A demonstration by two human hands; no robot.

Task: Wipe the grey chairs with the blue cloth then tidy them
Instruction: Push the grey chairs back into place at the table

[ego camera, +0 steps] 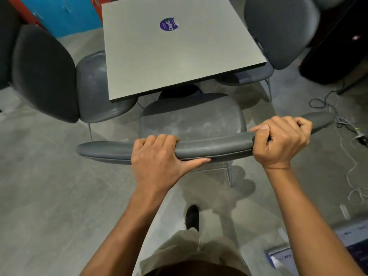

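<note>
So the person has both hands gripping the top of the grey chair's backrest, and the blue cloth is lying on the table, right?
Not quite. The head view shows no blue cloth on the table; only a round purple sticker is there. The rest holds: the left hand and right hand grip the top of the grey chair's backrest.

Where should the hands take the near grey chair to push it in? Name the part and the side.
Grip the top edge of the backrest from behind, as the left hand and right hand do now. It is a long padded bar facing the person, and the seat already points at the table, so a two-handed hold probably steers it straight.
</note>
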